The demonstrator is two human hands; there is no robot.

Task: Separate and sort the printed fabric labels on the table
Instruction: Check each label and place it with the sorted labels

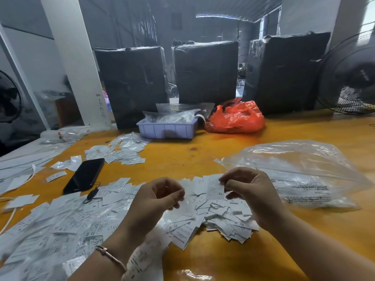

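A wide heap of white printed fabric labels (pixel 67 226) covers the near left of the yellow table (pixel 223 258). A smaller, tighter pile of labels (pixel 229 218) lies under my hands. My right hand (pixel 250 196) pinches a single label marked XL (pixel 215 188) by its upper edge, held just above the pile. My left hand (pixel 156 201) hovers to its left with fingers curled; a label (pixel 183 207) hangs below its fingertips, pinched between thumb and fingers as far as I can see.
A black phone (pixel 84 175) lies left of centre. A large clear plastic bag (pixel 300 171) sits to the right. Farther back stand a lilac tray (pixel 166 129), a red plastic bag (pixel 236 118), three black-wrapped bales (pixel 205 72) and a fan (pixel 353 76).
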